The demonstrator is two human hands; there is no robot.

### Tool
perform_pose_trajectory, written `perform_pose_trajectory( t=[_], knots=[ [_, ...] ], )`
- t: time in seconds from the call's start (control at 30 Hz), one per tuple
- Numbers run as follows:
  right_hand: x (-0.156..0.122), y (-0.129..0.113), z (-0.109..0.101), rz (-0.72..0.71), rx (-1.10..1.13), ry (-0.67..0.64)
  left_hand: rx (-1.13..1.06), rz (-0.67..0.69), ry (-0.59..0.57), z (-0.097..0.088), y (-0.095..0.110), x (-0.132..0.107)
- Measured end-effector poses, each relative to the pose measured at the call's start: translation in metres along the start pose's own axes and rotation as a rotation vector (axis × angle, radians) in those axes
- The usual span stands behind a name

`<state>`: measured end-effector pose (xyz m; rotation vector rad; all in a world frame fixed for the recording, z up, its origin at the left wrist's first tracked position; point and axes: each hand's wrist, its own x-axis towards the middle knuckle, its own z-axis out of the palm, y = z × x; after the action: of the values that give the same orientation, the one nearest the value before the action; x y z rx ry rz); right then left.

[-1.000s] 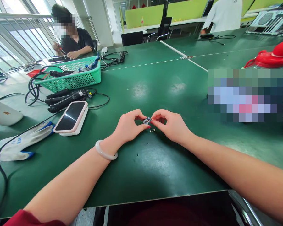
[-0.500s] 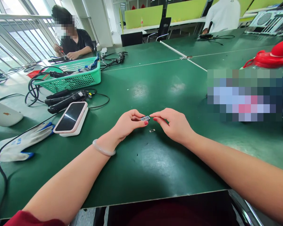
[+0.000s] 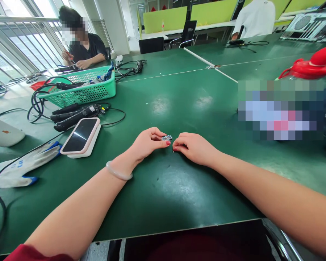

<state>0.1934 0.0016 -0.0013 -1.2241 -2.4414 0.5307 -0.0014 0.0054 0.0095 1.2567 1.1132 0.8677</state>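
Note:
My left hand [image 3: 148,143] pinches a tiny blue-grey electronic part [image 3: 166,137] between thumb and fingertips, just above the green table [image 3: 179,98]. A pale bangle sits on that wrist. My right hand [image 3: 194,148] rests low on the table right beside it, fingers curled down and fingertips pressed to the surface where a tiny metal piece lay a moment ago. That piece is hidden under the fingers.
A phone [image 3: 80,135] lies on a white pad at left, next to black tools with cables [image 3: 73,114], a green basket [image 3: 84,88] and white gloves [image 3: 21,165]. A red bottle [image 3: 312,67] stands far right. A person [image 3: 81,45] works at the far left corner.
My right hand let go of the small part and dropped onto the table, covering the tiny metal piece. My left hand keeps holding the part, turned flatter.

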Motion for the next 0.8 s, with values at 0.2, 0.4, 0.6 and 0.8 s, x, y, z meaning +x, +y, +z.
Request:
perform_pose_trajectory(
  t=[0.2, 0.4, 0.6, 0.8],
  knots=[
    [-0.004, 0.000, -0.004, -0.053, -0.008, -0.064, -0.003, -0.016, -0.001, 0.001, 0.000, 0.000],
    [-0.007, 0.008, -0.012, -0.086, -0.018, -0.147, 0.015, -0.034, -0.004, 0.000, -0.001, 0.001],
    [-0.005, 0.014, -0.016, 0.065, -0.078, -0.087, 0.055, -0.030, -0.023, 0.000, -0.003, 0.001],
    [-0.005, 0.007, -0.013, 0.046, -0.106, -0.103, 0.165, -0.004, -0.054, 0.001, -0.003, -0.001]
  ],
)
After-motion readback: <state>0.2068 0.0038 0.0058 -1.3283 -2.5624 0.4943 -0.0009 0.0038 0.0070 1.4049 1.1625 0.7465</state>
